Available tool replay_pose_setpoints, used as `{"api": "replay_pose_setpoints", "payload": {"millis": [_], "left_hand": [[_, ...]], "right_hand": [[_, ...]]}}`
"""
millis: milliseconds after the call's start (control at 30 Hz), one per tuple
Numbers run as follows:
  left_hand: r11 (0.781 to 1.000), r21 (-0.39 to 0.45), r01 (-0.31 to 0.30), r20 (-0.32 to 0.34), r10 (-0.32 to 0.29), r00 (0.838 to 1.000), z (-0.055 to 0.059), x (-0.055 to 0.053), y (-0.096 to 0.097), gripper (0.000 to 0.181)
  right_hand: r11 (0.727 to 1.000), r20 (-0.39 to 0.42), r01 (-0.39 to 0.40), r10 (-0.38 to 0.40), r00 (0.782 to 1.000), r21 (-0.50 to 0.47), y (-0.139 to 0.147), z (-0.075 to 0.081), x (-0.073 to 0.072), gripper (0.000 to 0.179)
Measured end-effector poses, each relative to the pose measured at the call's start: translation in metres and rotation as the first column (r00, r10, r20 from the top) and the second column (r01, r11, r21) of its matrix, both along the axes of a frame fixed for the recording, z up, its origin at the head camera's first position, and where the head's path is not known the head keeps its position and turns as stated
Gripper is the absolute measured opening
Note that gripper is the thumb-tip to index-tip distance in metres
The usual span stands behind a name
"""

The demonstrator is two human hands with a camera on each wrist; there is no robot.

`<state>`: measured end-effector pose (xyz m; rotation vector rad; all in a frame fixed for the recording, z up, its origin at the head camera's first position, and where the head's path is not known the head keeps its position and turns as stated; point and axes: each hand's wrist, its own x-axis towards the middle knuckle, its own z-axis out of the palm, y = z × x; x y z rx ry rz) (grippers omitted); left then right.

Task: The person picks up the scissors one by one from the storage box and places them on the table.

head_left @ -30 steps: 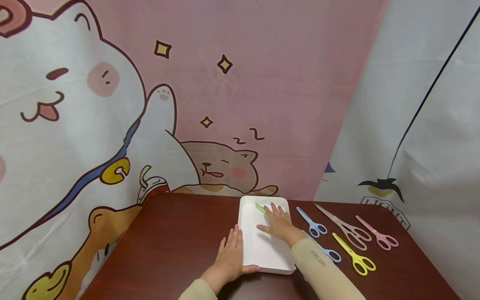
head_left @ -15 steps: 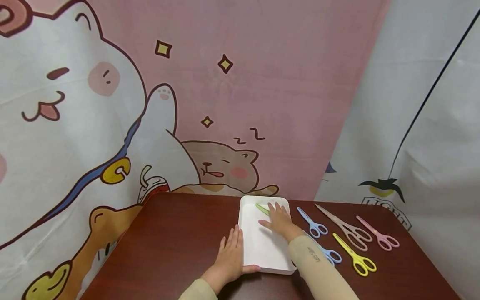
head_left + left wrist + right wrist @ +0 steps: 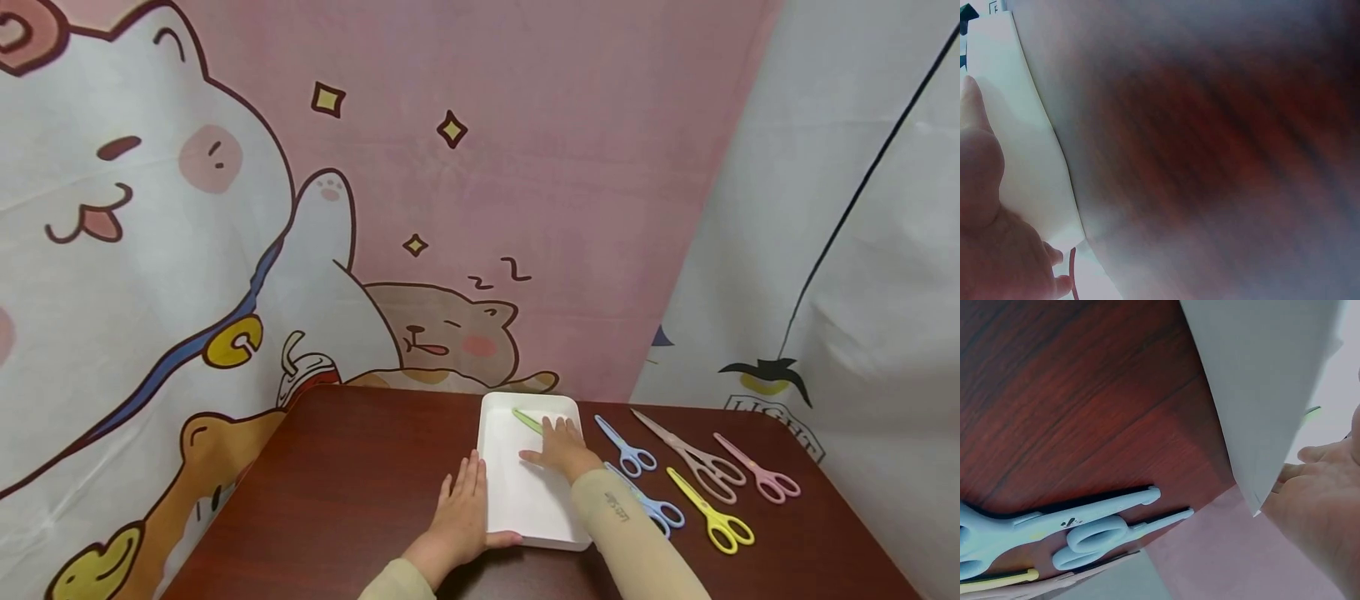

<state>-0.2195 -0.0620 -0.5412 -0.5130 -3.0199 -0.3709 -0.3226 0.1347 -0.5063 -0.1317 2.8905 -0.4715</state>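
A white rectangular tray (image 3: pixel 525 500) sits on the table. My left hand (image 3: pixel 459 508) lies straight-fingered along its left side, thumb at the near edge; the left wrist view shows this hand beside the tray's wall (image 3: pixel 1029 125). Inside the tray, toward the far end, lies a pair of green scissors (image 3: pixel 527 419), its blade showing and its handles hidden under my right hand. That right hand (image 3: pixel 562 450) reaches over the tray's right side, fingers spread and thumb apart. In the right wrist view, only a sliver of green shows past the tray wall (image 3: pixel 1260 375).
Right of the tray lie several scissors: small blue (image 3: pixel 626 447), larger blue (image 3: pixel 656 507), large pale pink (image 3: pixel 693 458), pink (image 3: pixel 757 469) and yellow (image 3: pixel 708 511). Dark reddish wood tabletop (image 3: pixel 360 475) extends left. A printed cartoon cloth (image 3: pixel 570 208) hangs behind the table.
My right hand has drawn back slightly to the right and toward me, so more of the green blade shows. The left hand and tray stay in place.
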Motion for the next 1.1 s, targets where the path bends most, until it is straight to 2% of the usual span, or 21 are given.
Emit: {"api": "replay_pose_setpoints", "payload": {"millis": [267, 467, 667, 933, 1100], "left_hand": [[1.000, 0.005, 0.001, 0.020, -0.001, 1.000, 0.0070, 0.0018, 0.0007, 0.129], [1.000, 0.011, 0.001, 0.018, -0.001, 1.000, 0.0081, 0.0026, 0.0006, 0.129], [1.000, 0.019, 0.005, -0.009, -0.005, 1.000, 0.0029, 0.0015, -0.0002, 0.130], [1.000, 0.020, 0.006, 0.007, -0.006, 1.000, 0.0016, 0.0009, -0.0006, 0.131], [1.000, 0.015, 0.004, -0.001, -0.004, 1.000, 0.0005, 0.0007, -0.0008, 0.130]], "right_hand": [[0.996, -0.066, -0.047, 0.052, 0.996, 0.072, 0.0012, -0.0031, -0.0010, 0.079], [0.995, -0.088, -0.038, 0.046, 0.995, 0.093, 0.0016, -0.0081, -0.0028, 0.072], [0.996, -0.110, -0.043, 0.052, 0.993, 0.077, -0.0005, -0.0065, -0.0018, 0.053], [0.997, -0.113, -0.051, 0.058, 0.992, 0.064, 0.0025, -0.0097, -0.0031, 0.040], [0.997, -0.152, -0.075, 0.069, 0.986, -0.029, 0.0052, -0.0067, -0.0025, 0.037]]}}
